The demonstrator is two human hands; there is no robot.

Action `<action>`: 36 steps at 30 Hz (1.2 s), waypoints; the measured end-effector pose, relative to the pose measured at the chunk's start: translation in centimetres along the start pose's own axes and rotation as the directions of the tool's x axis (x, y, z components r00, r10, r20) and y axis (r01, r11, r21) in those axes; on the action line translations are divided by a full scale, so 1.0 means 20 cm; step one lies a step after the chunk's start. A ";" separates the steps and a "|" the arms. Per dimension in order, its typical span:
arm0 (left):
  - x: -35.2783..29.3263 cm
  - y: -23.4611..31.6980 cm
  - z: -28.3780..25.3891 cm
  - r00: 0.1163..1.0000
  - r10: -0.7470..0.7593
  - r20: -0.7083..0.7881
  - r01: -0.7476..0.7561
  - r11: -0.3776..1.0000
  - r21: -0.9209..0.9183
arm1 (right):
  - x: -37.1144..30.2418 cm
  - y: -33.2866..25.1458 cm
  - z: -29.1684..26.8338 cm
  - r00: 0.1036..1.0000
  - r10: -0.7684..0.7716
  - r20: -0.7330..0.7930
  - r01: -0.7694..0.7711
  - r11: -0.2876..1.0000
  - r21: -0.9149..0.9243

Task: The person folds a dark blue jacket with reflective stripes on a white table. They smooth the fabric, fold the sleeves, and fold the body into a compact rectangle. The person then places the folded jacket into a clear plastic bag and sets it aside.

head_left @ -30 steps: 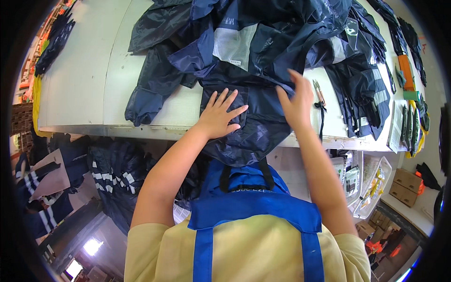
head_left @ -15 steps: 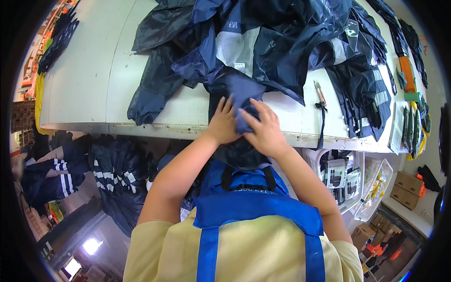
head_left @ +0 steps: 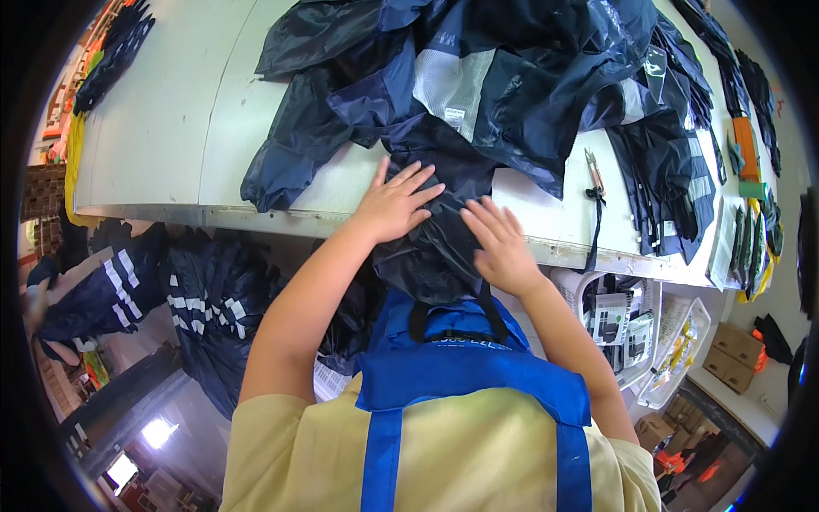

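A dark navy garment of thin, shiny cloth [head_left: 529, 102] lies crumpled over the far part of the table, with a pale mesh panel [head_left: 452, 85] showing in its middle. One part of it, a black length [head_left: 431, 256], hangs over the table's front edge toward my lap. My left hand [head_left: 397, 202] rests on this length with fingers spread flat. At its right side is my right hand [head_left: 503, 243], fingers stretched out, slightly blurred; whether it touches the cloth I cannot tell. Neither hand grips anything.
Thread snips [head_left: 595, 175] with a black cord lie right of the garment, beside a folded dark stack [head_left: 665, 183]. White baskets [head_left: 627, 333] with packaged goods stand below the table's right edge. Dark garments with reflective stripes [head_left: 205, 307] hang below at left.
My hands have moved apart, the left one now flat on the cloth. The blurred bluish flap between them has gone down, and the black length lies spread out.
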State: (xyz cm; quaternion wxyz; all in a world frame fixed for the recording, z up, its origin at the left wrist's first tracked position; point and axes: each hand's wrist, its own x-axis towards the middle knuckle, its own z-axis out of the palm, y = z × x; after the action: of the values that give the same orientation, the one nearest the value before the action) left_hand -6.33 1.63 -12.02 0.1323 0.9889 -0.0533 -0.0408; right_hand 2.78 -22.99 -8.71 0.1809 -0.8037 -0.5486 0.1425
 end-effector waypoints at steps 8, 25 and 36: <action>-0.02 -0.06 0.12 1.000 -0.012 -0.029 0.009 0.993 -0.117 | 0.01 0.10 0.21 0.989 -0.133 -0.064 0.146 0.948 0.284; -0.11 0.13 0.08 0.967 -0.003 -0.254 -0.068 0.961 -0.270 | 0.14 -0.14 0.07 0.883 0.065 -0.465 -0.091 0.995 -0.034; 0.12 0.06 0.00 0.958 -0.277 0.077 0.282 0.859 -0.427 | 0.23 -0.04 0.07 0.945 -0.141 -0.293 0.062 0.963 -0.264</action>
State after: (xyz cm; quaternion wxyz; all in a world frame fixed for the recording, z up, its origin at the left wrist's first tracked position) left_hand -4.11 0.30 -11.84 0.3414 0.9314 0.1003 -0.0767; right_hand 3.25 -18.22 -9.78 0.1687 -0.8028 -0.5681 -0.0654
